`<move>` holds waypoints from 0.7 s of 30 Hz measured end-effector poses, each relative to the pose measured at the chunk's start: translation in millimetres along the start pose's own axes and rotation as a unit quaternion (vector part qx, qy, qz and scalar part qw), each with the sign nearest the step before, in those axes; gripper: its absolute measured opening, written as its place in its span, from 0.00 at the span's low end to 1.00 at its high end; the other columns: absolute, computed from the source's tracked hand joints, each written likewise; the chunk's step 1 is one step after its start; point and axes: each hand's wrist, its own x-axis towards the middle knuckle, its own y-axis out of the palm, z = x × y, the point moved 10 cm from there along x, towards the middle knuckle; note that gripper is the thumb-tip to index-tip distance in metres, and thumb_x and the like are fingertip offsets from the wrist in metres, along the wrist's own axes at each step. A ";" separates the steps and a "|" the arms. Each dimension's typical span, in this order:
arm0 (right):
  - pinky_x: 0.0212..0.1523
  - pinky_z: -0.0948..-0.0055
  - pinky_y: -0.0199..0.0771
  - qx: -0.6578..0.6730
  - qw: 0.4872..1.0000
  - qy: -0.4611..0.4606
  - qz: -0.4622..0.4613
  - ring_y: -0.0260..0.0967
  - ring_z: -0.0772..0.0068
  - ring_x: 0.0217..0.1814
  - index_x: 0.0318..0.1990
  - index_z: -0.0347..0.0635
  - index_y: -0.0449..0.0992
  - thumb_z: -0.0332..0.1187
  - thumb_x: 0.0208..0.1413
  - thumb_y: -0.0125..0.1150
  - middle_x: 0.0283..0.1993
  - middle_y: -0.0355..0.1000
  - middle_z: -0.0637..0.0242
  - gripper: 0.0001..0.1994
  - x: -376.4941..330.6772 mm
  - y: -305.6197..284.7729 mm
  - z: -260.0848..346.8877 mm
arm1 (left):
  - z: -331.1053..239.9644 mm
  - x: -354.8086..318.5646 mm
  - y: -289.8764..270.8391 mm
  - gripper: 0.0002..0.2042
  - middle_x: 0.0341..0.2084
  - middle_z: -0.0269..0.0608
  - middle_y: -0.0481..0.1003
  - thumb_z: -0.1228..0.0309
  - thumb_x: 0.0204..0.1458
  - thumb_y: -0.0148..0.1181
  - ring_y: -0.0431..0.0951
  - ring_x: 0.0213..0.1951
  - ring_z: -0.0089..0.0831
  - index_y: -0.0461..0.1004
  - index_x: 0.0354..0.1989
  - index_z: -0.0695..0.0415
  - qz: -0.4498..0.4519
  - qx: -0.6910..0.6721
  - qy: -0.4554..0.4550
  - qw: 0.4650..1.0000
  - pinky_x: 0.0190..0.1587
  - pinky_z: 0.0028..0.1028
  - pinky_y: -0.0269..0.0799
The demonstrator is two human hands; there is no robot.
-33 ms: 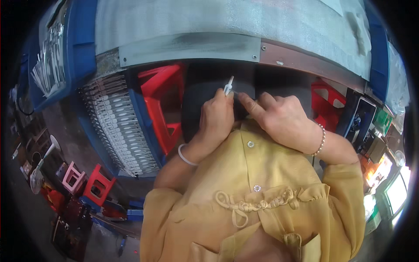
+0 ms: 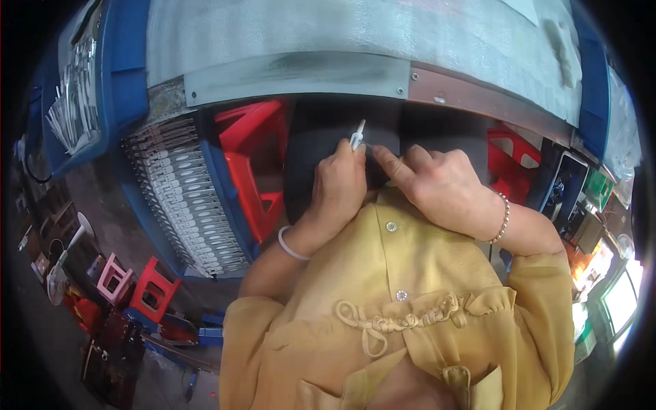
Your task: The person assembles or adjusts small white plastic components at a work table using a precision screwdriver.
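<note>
Pale-covered bench (image 2: 355, 31), white piece (image 2: 357, 139) jutting from gripping left hand (image 2: 340, 179), right hand (image 2: 447, 183) just beside, its hold unclear

A white foam sheet (image 2: 355, 31) covers the table (image 2: 485, 99), whose front edge carries a pale, smudged strip (image 2: 301, 78), and a blue bin (image 2: 593, 96) with clear plastic (image 2: 619, 123) stands at the right end. On the floor at the far left, a pink stool (image 2: 106, 276) stands beside a red stool (image 2: 149, 275), near a fan (image 2: 57, 283). At the right, a green box (image 2: 599, 188) sits among blurred clutter.
</note>
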 end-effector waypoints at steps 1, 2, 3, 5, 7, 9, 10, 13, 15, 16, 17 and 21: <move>0.20 0.63 0.71 -0.032 0.999 -0.008 0.033 0.70 0.59 0.20 0.51 0.42 0.75 0.30 0.49 0.59 0.22 0.68 0.63 0.19 2.1 4.6 1.9 | 1.0 1.7 0.8 0.09 0.19 0.61 0.72 0.72 0.61 0.49 0.75 0.26 0.61 0.66 0.31 0.66 0.005 0.002 -0.001 1.000 0.25 0.49 0.67; 0.20 0.63 0.71 -0.031 0.999 -0.009 0.037 0.70 0.59 0.20 0.51 0.42 0.75 0.30 0.49 0.59 0.22 0.68 0.63 0.19 3.7 5.7 -0.5 | 0.7 3.9 0.7 0.09 0.20 0.61 0.72 0.72 0.61 0.49 0.75 0.27 0.61 0.66 0.32 0.66 0.007 0.004 -0.003 1.000 0.25 0.50 0.67; 0.23 0.65 0.73 0.039 0.999 0.022 0.026 0.72 0.58 0.23 0.51 0.40 0.76 0.28 0.50 0.60 0.26 0.71 0.60 0.18 4.0 6.3 -10.1 | 0.3 4.6 0.6 0.09 0.20 0.61 0.72 0.72 0.61 0.49 0.75 0.27 0.61 0.66 0.32 0.66 0.007 0.002 -0.006 1.000 0.25 0.50 0.67; 0.26 0.66 0.75 0.110 0.992 0.054 0.016 0.74 0.57 0.26 0.51 0.38 0.76 0.25 0.52 0.61 0.31 0.75 0.57 0.17 4.1 13.8 -21.5 | 3.6 5.6 2.1 0.09 0.20 0.61 0.72 0.72 0.61 0.49 0.75 0.27 0.61 0.65 0.32 0.66 0.022 0.050 -0.034 0.998 0.26 0.51 0.67; 0.32 0.73 0.76 0.272 0.954 0.115 -0.056 0.76 0.64 0.29 0.49 0.35 0.77 0.24 0.56 0.59 0.35 0.77 0.55 0.13 0.7 15.9 -38.2 | 2.7 9.8 1.2 0.09 0.20 0.62 0.72 0.72 0.60 0.49 0.75 0.26 0.62 0.65 0.33 0.66 0.020 0.064 -0.035 0.997 0.25 0.51 0.67; 0.31 0.70 0.76 0.346 0.920 0.176 -0.059 0.77 0.59 0.29 0.46 0.34 0.78 0.25 0.55 0.60 0.34 0.77 0.52 0.12 -1.4 28.6 -47.0 | 3.7 9.7 1.0 0.08 0.20 0.62 0.72 0.72 0.60 0.49 0.75 0.26 0.62 0.65 0.33 0.66 0.022 0.078 -0.034 0.996 0.25 0.51 0.67; 0.31 0.68 0.76 0.417 0.877 0.231 -0.060 0.77 0.54 0.29 0.44 0.34 0.79 0.26 0.55 0.60 0.33 0.77 0.48 0.10 -6.2 37.9 -54.8 | 3.2 9.6 0.0 0.08 0.20 0.63 0.72 0.72 0.60 0.49 0.75 0.26 0.63 0.65 0.34 0.66 0.022 0.088 -0.029 0.995 0.25 0.52 0.67; 0.34 0.69 0.75 0.533 0.800 0.266 -0.069 0.76 0.51 0.31 0.44 0.33 0.78 0.25 0.55 0.59 0.31 0.77 0.50 0.10 -12.7 47.3 -63.2 | -0.3 10.0 1.8 0.08 0.20 0.63 0.72 0.72 0.60 0.48 0.75 0.26 0.63 0.66 0.34 0.66 0.026 0.079 -0.018 0.996 0.25 0.50 0.67; 0.36 0.68 0.75 0.461 0.853 0.245 -0.025 0.75 0.51 0.33 0.45 0.33 0.77 0.25 0.55 0.59 0.34 0.76 0.50 0.11 -5.7 25.0 -52.6 | 5.9 9.1 3.6 0.08 0.20 0.63 0.72 0.71 0.61 0.48 0.75 0.26 0.63 0.66 0.34 0.66 0.027 0.064 -0.018 0.997 0.25 0.49 0.68; 0.37 0.67 0.74 0.384 0.895 0.227 0.023 0.74 0.50 0.35 0.46 0.33 0.76 0.24 0.55 0.59 0.36 0.75 0.50 0.12 -3.1 18.6 -44.1 | 1.4 8.4 -1.4 0.10 0.19 0.56 0.72 0.70 0.62 0.48 0.75 0.22 0.54 0.67 0.34 0.65 0.000 -0.008 0.025 1.000 0.22 0.42 0.66; 0.37 0.67 0.74 0.383 0.896 0.226 0.023 0.74 0.50 0.35 0.46 0.33 0.76 0.24 0.55 0.59 0.36 0.75 0.50 0.12 -8.8 15.2 -39.5 | -9.3 4.4 -8.4 0.11 0.17 0.49 0.72 0.68 0.63 0.48 0.74 0.18 0.45 0.68 0.34 0.63 -0.024 -0.082 0.065 0.994 0.20 0.36 0.65; 0.34 0.60 0.74 0.217 0.973 0.033 -0.074 0.71 0.49 0.37 0.51 0.34 0.70 0.21 0.52 0.59 0.43 0.66 0.51 0.17 -20.8 -15.0 -7.9 | 12.5 -6.4 -0.8 0.13 0.15 0.31 0.65 0.65 0.64 0.48 0.64 0.15 0.21 0.70 0.32 0.61 0.049 -0.211 -0.096 0.971 0.18 0.22 0.55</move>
